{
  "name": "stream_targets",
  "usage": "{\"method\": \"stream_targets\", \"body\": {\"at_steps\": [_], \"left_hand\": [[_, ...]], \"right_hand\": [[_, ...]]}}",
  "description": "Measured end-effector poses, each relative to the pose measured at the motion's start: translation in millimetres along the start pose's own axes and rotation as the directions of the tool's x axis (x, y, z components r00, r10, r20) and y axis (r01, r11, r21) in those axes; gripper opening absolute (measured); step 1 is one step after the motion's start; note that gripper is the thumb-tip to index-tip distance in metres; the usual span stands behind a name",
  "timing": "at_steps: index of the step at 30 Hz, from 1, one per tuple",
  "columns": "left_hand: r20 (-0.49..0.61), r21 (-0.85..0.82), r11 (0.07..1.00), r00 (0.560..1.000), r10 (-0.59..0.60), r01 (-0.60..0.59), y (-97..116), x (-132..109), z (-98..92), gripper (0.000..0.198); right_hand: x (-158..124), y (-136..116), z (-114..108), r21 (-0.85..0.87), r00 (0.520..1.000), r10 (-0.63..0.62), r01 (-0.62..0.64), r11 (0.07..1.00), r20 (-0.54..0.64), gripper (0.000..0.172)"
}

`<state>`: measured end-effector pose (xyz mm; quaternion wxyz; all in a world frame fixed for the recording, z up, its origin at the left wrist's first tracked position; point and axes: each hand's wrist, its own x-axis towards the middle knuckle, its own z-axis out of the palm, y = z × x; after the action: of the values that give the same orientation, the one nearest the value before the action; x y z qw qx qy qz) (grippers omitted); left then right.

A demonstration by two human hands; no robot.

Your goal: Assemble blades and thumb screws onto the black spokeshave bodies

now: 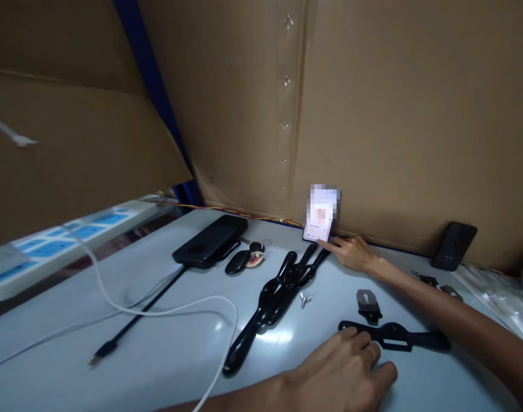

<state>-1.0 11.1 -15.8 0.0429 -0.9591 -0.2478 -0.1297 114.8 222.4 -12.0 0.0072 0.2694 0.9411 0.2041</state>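
My right hand [353, 253] reaches to a lit phone [319, 220] leaning on the cardboard wall. Its index finger is stretched out at the bottom of the screen; it grips nothing. In the foreground my left hand [345, 363] is closed, knuckles up, against the near side of a black spokeshave body [394, 332]. The fingertips are hidden, so whether anything is in them does not show. Behind that body lies a dark metal plate with a slot [368, 303]. More black spokeshave bodies [274, 297] lie in a pile to the left, beside a small silver wing screw [304, 300].
A black power bank [212, 240] with a cable and a dark key fob [238, 262] lie on the left. A white cable [175, 312] crosses the table by a power strip [68, 240]. At right are a second phone [454, 246], metal parts [451, 293] and clear plastic bags [497, 297].
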Motion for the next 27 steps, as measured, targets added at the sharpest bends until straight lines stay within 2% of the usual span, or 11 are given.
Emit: {"method": "stream_targets", "body": {"at_steps": [11, 18, 27], "left_hand": [[-0.012, -0.008, 1.000, 1.000, 0.003, -0.003, -1.1, -0.4, 1.5, 0.018], [0.016, -0.016, 1.000, 1.000, 0.001, -0.001, 0.5, -0.1, -1.3, 0.017], [-0.001, -0.016, 1.000, 1.000, 0.001, -0.001, -0.4, -0.2, 0.3, 0.017]], "right_hand": [[0.7, -4.1, -9.2, -0.024, 0.997, 0.034, -0.032, 0.999, 0.068, 0.070], [0.3, -5.4, -10.6, -0.018, 0.997, 0.048, -0.047, 0.999, 0.063, 0.068], [0.0, -5.6, -9.1, 0.000, 0.998, 0.051, -0.051, 0.999, 0.047, 0.073]]}}
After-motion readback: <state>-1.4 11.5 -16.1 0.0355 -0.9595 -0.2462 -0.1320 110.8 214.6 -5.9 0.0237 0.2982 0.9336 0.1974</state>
